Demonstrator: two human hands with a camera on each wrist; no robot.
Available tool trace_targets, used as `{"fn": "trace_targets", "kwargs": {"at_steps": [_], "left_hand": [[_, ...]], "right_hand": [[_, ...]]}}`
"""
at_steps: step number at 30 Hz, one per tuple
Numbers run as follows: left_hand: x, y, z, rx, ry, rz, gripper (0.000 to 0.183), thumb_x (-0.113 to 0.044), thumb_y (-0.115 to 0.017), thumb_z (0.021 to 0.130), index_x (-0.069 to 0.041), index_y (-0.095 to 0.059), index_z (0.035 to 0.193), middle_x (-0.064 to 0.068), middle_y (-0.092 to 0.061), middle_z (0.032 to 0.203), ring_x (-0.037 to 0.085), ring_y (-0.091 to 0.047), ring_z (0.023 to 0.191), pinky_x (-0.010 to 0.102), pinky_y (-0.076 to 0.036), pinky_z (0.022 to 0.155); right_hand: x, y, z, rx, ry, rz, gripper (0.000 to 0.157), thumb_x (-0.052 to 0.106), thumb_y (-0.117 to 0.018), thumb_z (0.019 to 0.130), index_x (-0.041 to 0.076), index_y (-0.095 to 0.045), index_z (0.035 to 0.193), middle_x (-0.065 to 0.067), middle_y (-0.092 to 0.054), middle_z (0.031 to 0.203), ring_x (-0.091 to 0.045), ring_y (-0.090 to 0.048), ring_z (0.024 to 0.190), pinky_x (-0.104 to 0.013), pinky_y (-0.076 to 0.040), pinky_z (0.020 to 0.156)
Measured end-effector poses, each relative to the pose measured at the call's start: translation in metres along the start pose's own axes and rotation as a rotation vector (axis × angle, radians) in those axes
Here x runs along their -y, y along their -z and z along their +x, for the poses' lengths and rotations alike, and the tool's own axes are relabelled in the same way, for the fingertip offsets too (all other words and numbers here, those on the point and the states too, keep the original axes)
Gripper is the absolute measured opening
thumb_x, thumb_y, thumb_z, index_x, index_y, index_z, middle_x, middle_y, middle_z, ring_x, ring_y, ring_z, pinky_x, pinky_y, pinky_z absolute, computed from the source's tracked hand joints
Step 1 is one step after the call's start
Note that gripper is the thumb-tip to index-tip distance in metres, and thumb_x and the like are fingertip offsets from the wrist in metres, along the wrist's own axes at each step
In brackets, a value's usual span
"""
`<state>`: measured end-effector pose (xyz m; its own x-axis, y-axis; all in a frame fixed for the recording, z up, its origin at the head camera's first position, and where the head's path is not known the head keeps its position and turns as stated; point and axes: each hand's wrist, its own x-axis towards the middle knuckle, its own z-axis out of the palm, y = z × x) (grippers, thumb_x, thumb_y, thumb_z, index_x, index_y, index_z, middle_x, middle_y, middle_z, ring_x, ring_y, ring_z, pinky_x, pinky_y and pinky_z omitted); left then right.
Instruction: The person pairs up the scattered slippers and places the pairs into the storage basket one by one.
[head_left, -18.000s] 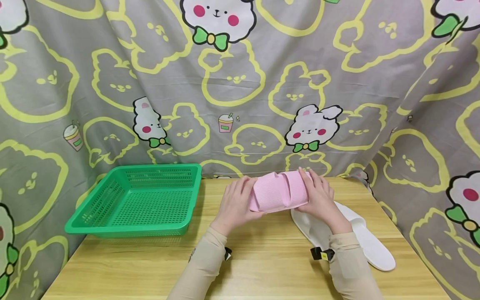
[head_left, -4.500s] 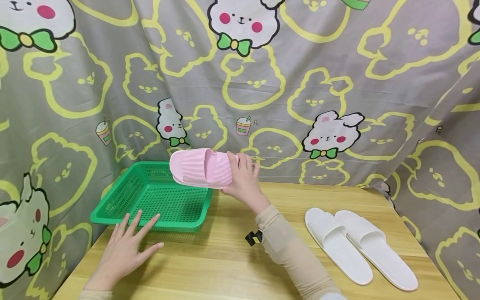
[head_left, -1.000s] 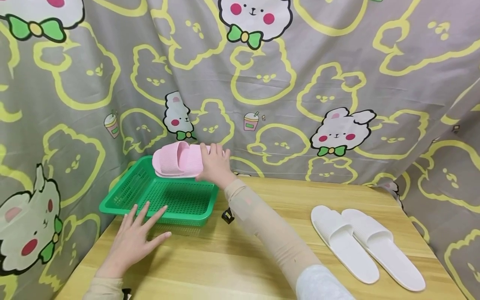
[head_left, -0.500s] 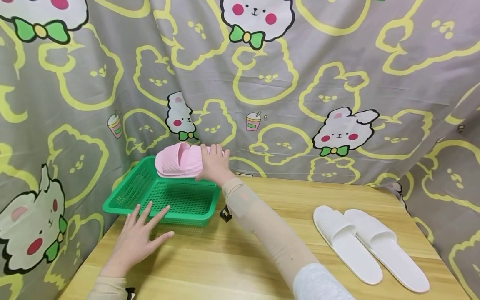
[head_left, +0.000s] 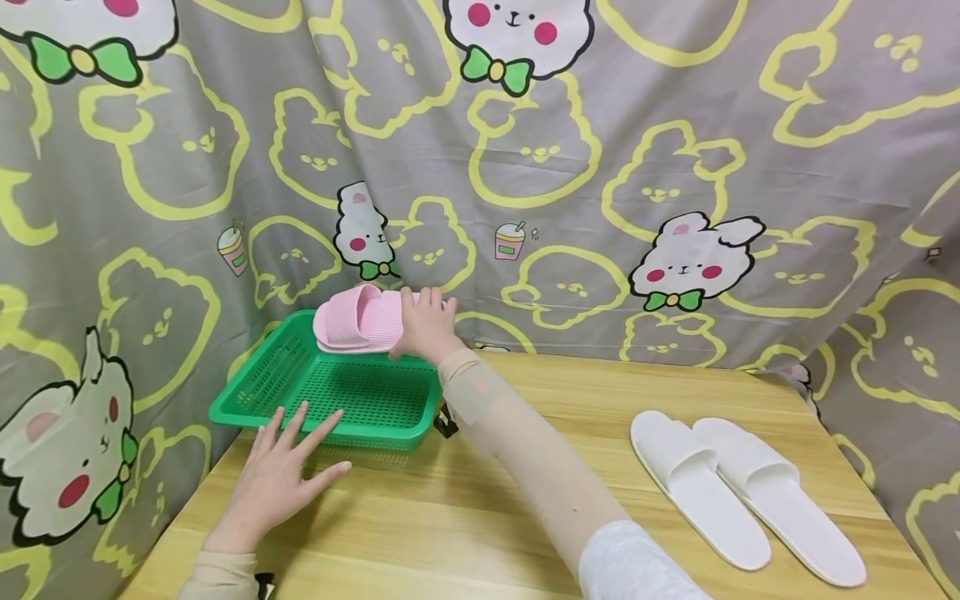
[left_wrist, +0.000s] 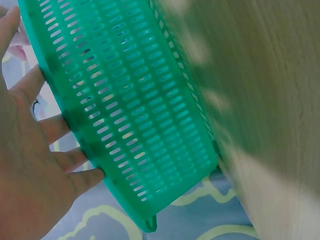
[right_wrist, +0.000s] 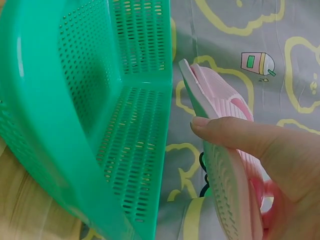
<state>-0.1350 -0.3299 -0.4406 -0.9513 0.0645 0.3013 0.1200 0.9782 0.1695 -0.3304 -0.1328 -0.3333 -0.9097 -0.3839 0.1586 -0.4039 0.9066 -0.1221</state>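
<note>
Head cam: R hand point(head_left: 429, 327) grips pink slippers point(head_left: 345, 323) by green basket point(head_left: 367, 396), L hand point(head_left: 276, 479) apart, fingers spread at rim point(head_left: 390, 432).

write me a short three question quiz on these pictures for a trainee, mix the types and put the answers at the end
1. Multiple choice: what does the right hand hold?
a) a drinking cup
b) pink footwear
c) a folded towel

2. True or false: the white slippers lie inside the green basket.

3. Short answer: are the fingers of the left hand spread apart or curled into a fist?

Key
1. b
2. False; they lie on the wooden table, apart from the basket.
3. Spread apart, at the basket's near rim.
</note>
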Motion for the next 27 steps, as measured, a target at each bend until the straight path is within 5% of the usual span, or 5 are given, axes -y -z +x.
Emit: {"fn": "trace_targets", "kwargs": {"at_steps": [27], "left_hand": [[-0.001,0.002,0.002,0.004,0.018,-0.002,0.071,-0.065,-0.062,0.083,-0.046,-0.036,0.147,0.024,-0.032,0.156,0.057,-0.020,0.142,0.074,-0.019,0.109]], "right_hand": [[0.018,-0.020,0.012,0.099,-0.022,0.045,0.119,0.063,-0.083,0.062,0.020,-0.022,0.155,-0.010,-0.039,0.144,-0.027,-0.031,0.135,-0.049,-0.028,0.111]]}}
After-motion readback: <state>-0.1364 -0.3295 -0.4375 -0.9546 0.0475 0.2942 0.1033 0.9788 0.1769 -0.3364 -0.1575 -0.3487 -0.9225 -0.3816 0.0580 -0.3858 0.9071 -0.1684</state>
